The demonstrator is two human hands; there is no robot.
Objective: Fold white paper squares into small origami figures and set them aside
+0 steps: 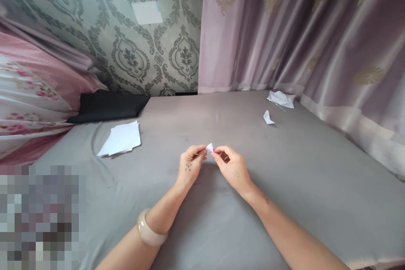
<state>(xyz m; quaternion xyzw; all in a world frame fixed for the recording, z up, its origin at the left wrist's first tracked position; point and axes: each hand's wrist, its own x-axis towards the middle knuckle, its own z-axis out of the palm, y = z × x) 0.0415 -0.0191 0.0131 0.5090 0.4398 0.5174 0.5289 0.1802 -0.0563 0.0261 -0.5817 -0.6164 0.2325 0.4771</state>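
A small folded piece of white paper (pixel 209 148) is held up between my two hands, its top coming to a point. My left hand (pixel 190 164) pinches its left side between thumb and fingers. On the other side, the thumb and fingertips of my right hand (pixel 232 166) close on its right edge. Fingertips cover part of the paper, so its full shape is hidden. Farther off to the right, another small folded white paper piece (pixel 268 118) stands on the grey cloth (pixel 218 219), apart from both hands.
A stack of white paper sheets (pixel 123 138) lies to the left, near a folded black cloth (pixel 110 106). At the back right is a pile of white papers (pixel 281 99), with a thin greenish strip beside it. Curtains (pixel 253 29) border the right side; patterned wallpaper (pixel 129 57) stands behind.
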